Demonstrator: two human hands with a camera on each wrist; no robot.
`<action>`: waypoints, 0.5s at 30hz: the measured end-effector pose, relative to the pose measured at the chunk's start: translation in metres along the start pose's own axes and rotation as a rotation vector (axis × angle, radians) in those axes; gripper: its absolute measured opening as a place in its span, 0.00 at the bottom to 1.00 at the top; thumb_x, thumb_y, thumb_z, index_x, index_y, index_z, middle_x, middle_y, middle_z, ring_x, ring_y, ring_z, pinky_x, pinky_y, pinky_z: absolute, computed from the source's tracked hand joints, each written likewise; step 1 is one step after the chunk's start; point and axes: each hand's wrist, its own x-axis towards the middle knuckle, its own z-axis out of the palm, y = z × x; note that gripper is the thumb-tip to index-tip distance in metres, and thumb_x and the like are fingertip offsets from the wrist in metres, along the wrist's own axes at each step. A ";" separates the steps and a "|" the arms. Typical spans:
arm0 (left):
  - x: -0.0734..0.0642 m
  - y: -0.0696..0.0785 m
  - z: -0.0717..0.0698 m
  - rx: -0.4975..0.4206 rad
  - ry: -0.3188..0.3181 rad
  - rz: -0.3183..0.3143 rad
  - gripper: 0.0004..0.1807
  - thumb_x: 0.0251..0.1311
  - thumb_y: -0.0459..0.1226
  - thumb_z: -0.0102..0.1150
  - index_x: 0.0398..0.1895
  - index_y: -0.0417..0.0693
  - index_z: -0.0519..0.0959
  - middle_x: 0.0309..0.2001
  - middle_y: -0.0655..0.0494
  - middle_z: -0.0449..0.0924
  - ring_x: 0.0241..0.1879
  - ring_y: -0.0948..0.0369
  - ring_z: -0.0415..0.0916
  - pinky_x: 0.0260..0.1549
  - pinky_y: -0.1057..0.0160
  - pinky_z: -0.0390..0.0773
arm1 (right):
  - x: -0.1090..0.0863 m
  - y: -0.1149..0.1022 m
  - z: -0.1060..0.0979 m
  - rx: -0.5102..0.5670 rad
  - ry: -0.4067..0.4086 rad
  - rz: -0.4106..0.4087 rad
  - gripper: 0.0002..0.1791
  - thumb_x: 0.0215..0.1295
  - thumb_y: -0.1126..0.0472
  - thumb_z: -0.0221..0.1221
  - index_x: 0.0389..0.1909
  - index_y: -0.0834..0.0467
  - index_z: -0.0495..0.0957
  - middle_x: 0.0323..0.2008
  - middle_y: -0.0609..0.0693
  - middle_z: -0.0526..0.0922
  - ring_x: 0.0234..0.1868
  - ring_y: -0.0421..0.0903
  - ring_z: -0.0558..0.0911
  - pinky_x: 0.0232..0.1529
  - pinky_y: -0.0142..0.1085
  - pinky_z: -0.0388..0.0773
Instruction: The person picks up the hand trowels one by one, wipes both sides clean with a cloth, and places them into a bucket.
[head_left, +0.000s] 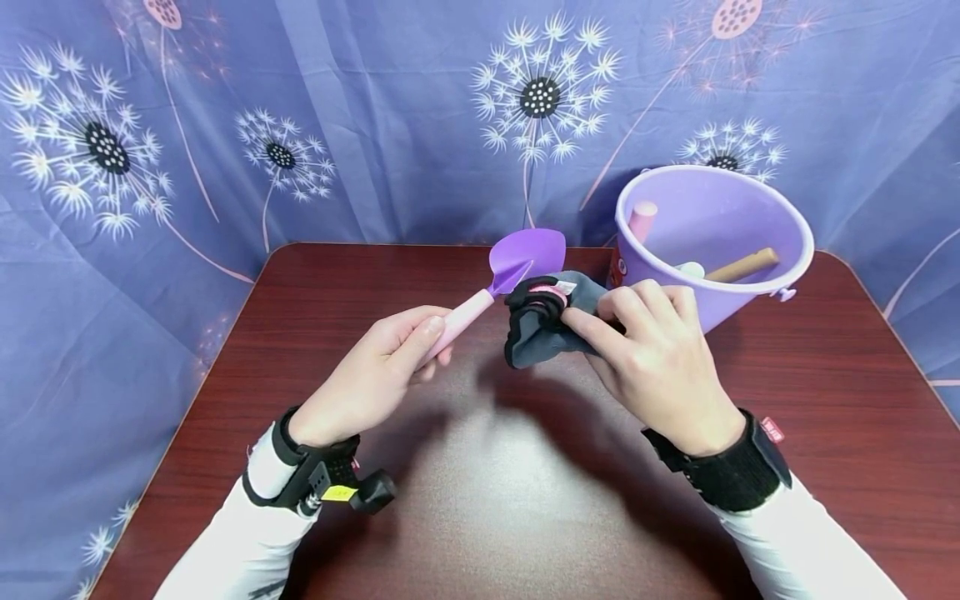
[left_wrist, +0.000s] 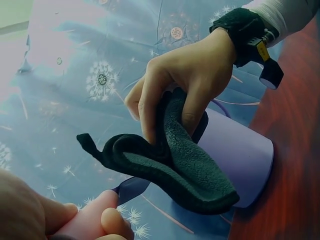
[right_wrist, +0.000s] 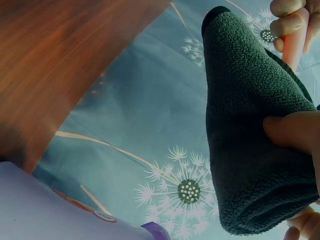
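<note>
My left hand [head_left: 390, 362] grips the pink handle of a toy shovel [head_left: 528, 254] whose purple blade points up and to the right, above the table. In my right hand [head_left: 652, 358] is a folded grey cloth [head_left: 547, 333] with a black edge, pinched between thumb and fingers. The cloth hangs beside the blade and, in the head view, covers its lower edge; whether the two touch I cannot tell. From the left wrist view, the cloth [left_wrist: 175, 155] is bunched under the right hand [left_wrist: 190, 75]. The right wrist view shows its fuzzy face [right_wrist: 250, 100].
A lilac bucket [head_left: 712, 292] stands tilted-looking at the back right of the dark red wooden table [head_left: 300, 283]. Inside it are a pink handle [head_left: 642, 220], a tan stick [head_left: 742, 265] and a pale rounded piece [head_left: 691, 269]. A blue dandelion-print curtain [head_left: 405, 125] hangs behind.
</note>
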 end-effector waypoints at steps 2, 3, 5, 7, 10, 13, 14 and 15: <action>0.000 -0.001 -0.001 0.007 -0.005 0.001 0.15 0.79 0.46 0.41 0.42 0.51 0.77 0.28 0.48 0.70 0.22 0.55 0.63 0.25 0.63 0.64 | 0.000 0.001 -0.001 -0.003 -0.002 0.003 0.09 0.65 0.62 0.58 0.43 0.58 0.83 0.30 0.55 0.71 0.28 0.59 0.67 0.31 0.54 0.59; 0.000 -0.001 -0.002 0.011 -0.007 0.001 0.15 0.79 0.47 0.41 0.42 0.51 0.77 0.28 0.47 0.70 0.22 0.55 0.63 0.25 0.63 0.64 | 0.000 0.001 -0.001 -0.003 -0.003 0.006 0.09 0.65 0.62 0.58 0.43 0.58 0.83 0.30 0.55 0.71 0.28 0.59 0.67 0.31 0.55 0.59; -0.001 -0.002 -0.003 0.018 -0.012 -0.003 0.15 0.79 0.47 0.41 0.43 0.52 0.77 0.29 0.47 0.71 0.23 0.55 0.64 0.25 0.63 0.64 | 0.000 0.002 -0.001 -0.004 -0.008 0.012 0.09 0.66 0.63 0.57 0.42 0.58 0.83 0.29 0.55 0.71 0.28 0.59 0.67 0.31 0.55 0.59; -0.001 -0.002 -0.005 0.020 -0.020 -0.009 0.15 0.78 0.48 0.41 0.44 0.52 0.77 0.29 0.47 0.71 0.23 0.55 0.64 0.25 0.63 0.65 | 0.000 0.004 -0.002 -0.004 -0.013 0.021 0.09 0.66 0.63 0.56 0.42 0.58 0.83 0.29 0.55 0.70 0.28 0.59 0.67 0.31 0.56 0.59; -0.002 -0.001 -0.008 0.020 -0.038 -0.013 0.14 0.78 0.47 0.42 0.47 0.53 0.77 0.29 0.47 0.71 0.23 0.55 0.64 0.23 0.63 0.65 | -0.001 0.006 -0.003 -0.010 -0.019 0.038 0.09 0.66 0.63 0.56 0.42 0.58 0.83 0.29 0.55 0.70 0.28 0.60 0.67 0.32 0.56 0.59; -0.003 0.000 -0.011 0.036 -0.066 -0.007 0.14 0.78 0.47 0.41 0.48 0.54 0.77 0.29 0.46 0.71 0.23 0.55 0.63 0.22 0.63 0.65 | -0.003 0.009 -0.002 -0.015 -0.025 0.061 0.10 0.66 0.62 0.56 0.42 0.57 0.84 0.29 0.55 0.70 0.29 0.60 0.68 0.32 0.57 0.59; -0.003 0.000 -0.013 0.049 -0.075 -0.001 0.14 0.79 0.47 0.41 0.48 0.54 0.77 0.29 0.46 0.71 0.23 0.56 0.63 0.22 0.63 0.65 | -0.004 0.011 -0.002 -0.017 -0.030 0.070 0.10 0.66 0.62 0.55 0.42 0.57 0.84 0.29 0.55 0.71 0.29 0.60 0.68 0.33 0.57 0.59; -0.003 0.001 -0.014 0.058 -0.086 0.004 0.14 0.79 0.47 0.41 0.48 0.54 0.77 0.29 0.46 0.70 0.22 0.56 0.63 0.21 0.63 0.64 | -0.005 0.012 -0.002 -0.018 -0.037 0.078 0.10 0.66 0.61 0.55 0.42 0.57 0.84 0.29 0.55 0.71 0.30 0.60 0.69 0.33 0.57 0.59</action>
